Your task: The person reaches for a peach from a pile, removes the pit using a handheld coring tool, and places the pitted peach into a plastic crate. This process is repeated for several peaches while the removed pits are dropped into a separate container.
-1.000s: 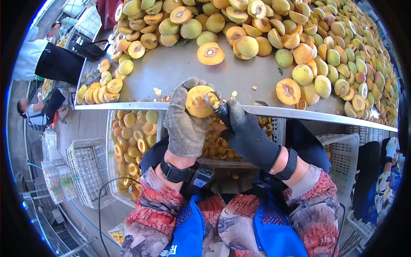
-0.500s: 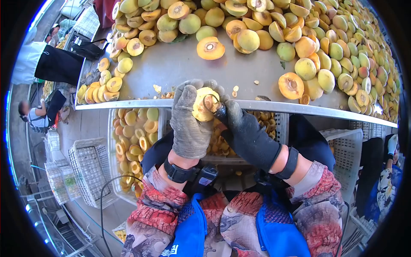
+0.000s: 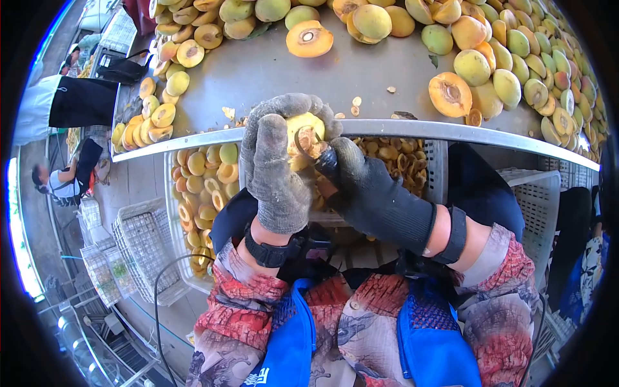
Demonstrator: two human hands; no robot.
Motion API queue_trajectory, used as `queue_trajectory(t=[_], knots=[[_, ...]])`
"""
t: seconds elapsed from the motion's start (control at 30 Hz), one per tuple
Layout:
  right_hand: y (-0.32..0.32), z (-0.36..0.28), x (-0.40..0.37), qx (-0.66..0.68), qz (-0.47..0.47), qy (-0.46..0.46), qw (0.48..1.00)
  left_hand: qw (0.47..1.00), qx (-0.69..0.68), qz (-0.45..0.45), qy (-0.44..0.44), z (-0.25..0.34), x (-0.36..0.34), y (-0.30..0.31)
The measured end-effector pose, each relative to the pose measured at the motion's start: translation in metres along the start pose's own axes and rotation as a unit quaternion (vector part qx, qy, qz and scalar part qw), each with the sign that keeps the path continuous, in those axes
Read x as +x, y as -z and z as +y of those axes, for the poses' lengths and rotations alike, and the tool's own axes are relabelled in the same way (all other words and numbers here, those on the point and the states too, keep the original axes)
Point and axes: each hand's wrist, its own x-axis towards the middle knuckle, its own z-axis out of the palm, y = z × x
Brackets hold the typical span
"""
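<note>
My left hand [image 3: 277, 168], in a grey glove, is wrapped round a yellow fruit half [image 3: 304, 124] just over the table's front edge. In a dark glove, my right hand [image 3: 380, 193] grips a pitting tool [image 3: 328, 161] with a black handle. The tool's curved metal end meets the brown centre of the fruit, around the stone; how deep it sits is hidden. Behind both hands, a large fruit half [image 3: 309, 39] lies cut side up on the metal table [image 3: 367, 71]. Another cut half [image 3: 450, 94] lies to the right, near the edge.
Piled fruit [image 3: 516, 58] covers the table's right side, with more halves [image 3: 155, 122] at its left. Below the edge are a crate of fruit halves [image 3: 200, 187] and a crate of smaller pieces [image 3: 412, 161]. White crates [image 3: 145, 238] stand left. Other people [image 3: 58, 180] are at the left.
The camera view has shifted, so the table's fruit appears higher. Both hands still hold the fruit and tool; the tool and the fruit's brown centre are turned slightly differently.
</note>
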Motion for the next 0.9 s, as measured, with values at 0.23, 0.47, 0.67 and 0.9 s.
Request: queue_trajectory(t=[0.23,0.47,0.67,0.9], knots=[[0.013,-0.020,-0.006,0.050,-0.040,-0.027,0.998,0.994,0.096,-0.047,-0.017,0.006,-0.004,0.006],[0.014,-0.021,-0.009,0.047,-0.055,-0.044,0.996,0.985,0.124,-0.107,-0.047,0.006,0.000,0.008],[0.010,-0.024,-0.016,0.066,-0.067,-0.106,0.990,0.973,0.182,-0.145,0.006,0.012,0.003,0.012],[0.010,-0.021,-0.020,0.116,-0.125,-0.207,0.963,0.961,0.188,-0.166,0.118,0.019,0.008,0.011]])
